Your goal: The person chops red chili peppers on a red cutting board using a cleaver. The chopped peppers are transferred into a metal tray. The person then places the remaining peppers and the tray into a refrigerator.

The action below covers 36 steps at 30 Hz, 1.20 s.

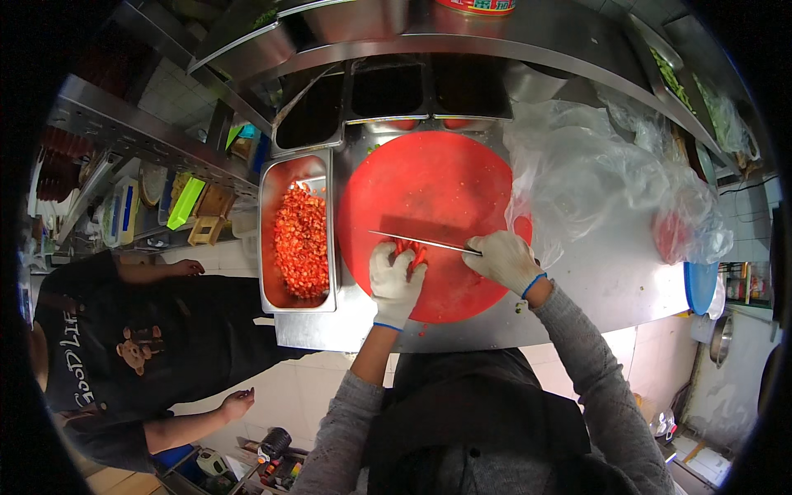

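My right hand [502, 260], in a white knit glove with a blue cuff, is closed on the handle of a kitchen knife [427, 242]. The blade points left across the lower part of a round red cutting board [445, 173]. My left hand [395, 281], gloved alike, presses several red chili peppers [419, 255] on the board with bent fingers, just below the blade. Left of the board stands a deep steel pan [331, 247] that holds a heap of chopped red pieces [301, 241]. A few small red bits lie near the board's lower edge.
Crumpled clear plastic bags [581, 167] touch the board's right side. Dark steel containers [387, 93] stand behind it, beneath a steel shelf [433, 44] bearing a can [476, 5]. A blue lid [700, 288] is at the table's right end. Another person [179, 334] in black stands at the left.
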{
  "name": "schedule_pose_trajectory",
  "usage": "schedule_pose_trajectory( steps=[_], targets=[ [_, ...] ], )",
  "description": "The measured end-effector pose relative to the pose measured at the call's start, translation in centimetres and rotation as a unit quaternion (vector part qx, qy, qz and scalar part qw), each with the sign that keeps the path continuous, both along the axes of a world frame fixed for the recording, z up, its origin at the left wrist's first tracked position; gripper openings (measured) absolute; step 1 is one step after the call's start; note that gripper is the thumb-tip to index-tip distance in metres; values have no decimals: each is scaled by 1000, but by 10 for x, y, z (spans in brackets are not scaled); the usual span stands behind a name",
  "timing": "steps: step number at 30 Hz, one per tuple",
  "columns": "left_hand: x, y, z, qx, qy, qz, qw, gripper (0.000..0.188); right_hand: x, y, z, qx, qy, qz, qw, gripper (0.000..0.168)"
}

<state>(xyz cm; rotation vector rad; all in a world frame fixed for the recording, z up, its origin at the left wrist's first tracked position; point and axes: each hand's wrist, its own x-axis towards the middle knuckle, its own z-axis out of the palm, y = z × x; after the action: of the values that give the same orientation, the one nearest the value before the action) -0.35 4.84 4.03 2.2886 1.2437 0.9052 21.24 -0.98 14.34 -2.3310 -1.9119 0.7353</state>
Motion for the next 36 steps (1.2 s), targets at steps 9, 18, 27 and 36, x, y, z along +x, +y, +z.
schedule_pose_trajectory(
  steps=[9, 18, 27, 36],
  targets=[
    [-1, -5, -4, 16, 6, 42, 999, 33, -12, -24, 2, -1, 74, -75, 994, 30],
    [3, -12, -12, 8, -50, -56, 997, 24, -20, -29, -33, -95, 24, -57, 994, 28],
    [15, -38, -1, 21, -47, -57, 997, 30, -27, -37, -21, -30, -6, -31, 999, 21],
    [11, -31, -7, 6, 16, -84, 996, 28, -53, -62, -8, -41, -76, -42, 995, 16]
  ],
)
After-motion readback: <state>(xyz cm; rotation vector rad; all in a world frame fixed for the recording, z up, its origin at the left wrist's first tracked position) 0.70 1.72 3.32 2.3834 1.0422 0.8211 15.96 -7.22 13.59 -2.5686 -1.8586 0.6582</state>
